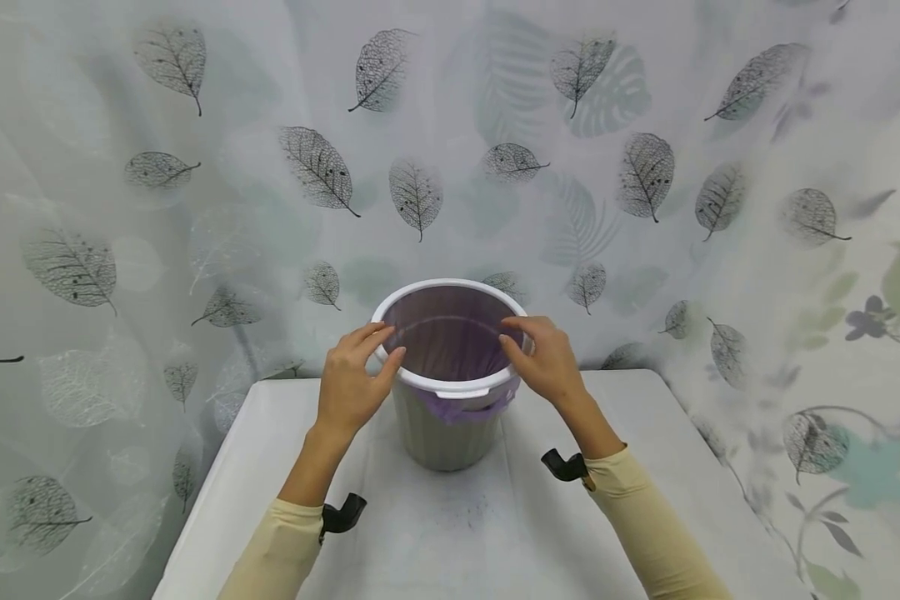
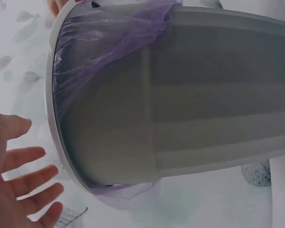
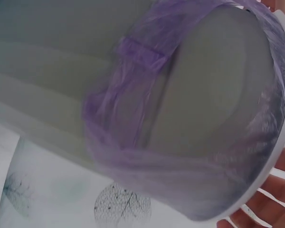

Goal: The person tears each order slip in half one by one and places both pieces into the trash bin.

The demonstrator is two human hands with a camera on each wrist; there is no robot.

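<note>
A grey trash bin stands upright, with a white rim ring around its mouth. A thin purple trash bag lines the inside, and its edge hangs in folds outside below the ring. My left hand is at the rim's left side; in the left wrist view its fingers are spread and a little apart from the ring. On the opposite side my right hand has its fingers at the rim. In the right wrist view the ring partly hides those fingers; whether they touch it I cannot tell.
The bin stands on a white-covered table. Behind and beside the table hangs a leaf-printed curtain. Black curved pieces are strapped at both wrists, over cream sleeves.
</note>
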